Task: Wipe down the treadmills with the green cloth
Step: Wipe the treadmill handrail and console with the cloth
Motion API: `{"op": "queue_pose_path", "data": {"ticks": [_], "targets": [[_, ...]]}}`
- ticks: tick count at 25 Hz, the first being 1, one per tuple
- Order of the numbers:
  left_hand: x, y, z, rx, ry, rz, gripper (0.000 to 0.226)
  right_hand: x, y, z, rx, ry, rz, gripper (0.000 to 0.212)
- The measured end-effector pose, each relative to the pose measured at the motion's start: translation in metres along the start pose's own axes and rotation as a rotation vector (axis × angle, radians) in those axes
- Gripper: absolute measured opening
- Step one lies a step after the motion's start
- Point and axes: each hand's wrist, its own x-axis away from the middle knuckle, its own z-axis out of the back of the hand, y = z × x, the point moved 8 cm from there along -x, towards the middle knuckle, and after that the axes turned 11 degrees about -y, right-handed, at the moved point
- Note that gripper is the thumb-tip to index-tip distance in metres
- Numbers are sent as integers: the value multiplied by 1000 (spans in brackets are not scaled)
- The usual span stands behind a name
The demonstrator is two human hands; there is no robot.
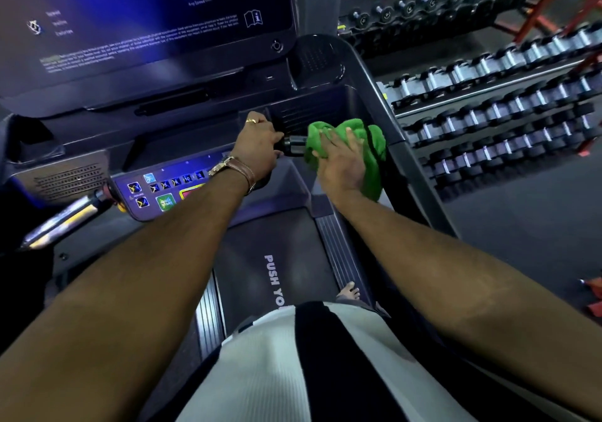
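The green cloth (353,148) lay bunched on the treadmill (358,102) handlebar (293,144). The right hand (342,161) pressed flat on it, fingers spread. The left hand (257,143) curled around the bar just beside it.

Place: I was in a gym.
Under me: I stood on a treadmill (280,258).
Beside me: racks of dumbbells (508,96) filled the wall.
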Motion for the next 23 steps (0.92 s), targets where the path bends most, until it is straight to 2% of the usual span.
{"op": "queue_pose_path", "data": {"ticks": [2,4,5,7,8,9,11,14,15,17,19,21,23], "targets": [[2,4,6,29,66,-47,22,6,-33,-9,91,34,242,53],[5,5,11,70,121,-70,23,1,-22,-2,202,22,430,54],[5,3,9,70,111,-52,28,0,-9,5,200,18,404,53],[3,2,5,18,99,-21,36,-5,15,10,101,-38,155,49],[4,3,6,3,97,-29,33,-5,7,7,54,-63,61,48],[6,6,8,-2,101,-51,23,-3,-14,4,39,-53,64,47],[10,13,11,24,129,-144,5,3,-55,-6,69,26,230,50],[12,12,12,34,159,-154,5,13,-37,-14,240,44,493,52],[10,8,11,65,174,-118,16,18,-17,-12,291,73,504,52],[7,2,9,117,188,-62,40,27,30,-3,289,133,382,57],[8,1,8,130,200,-58,44,23,50,1,210,134,199,58],[8,-1,8,130,190,-46,42,4,33,5,56,91,19,47],[9,2,9,122,195,-41,40,-10,2,10,7,33,21,44]]}}
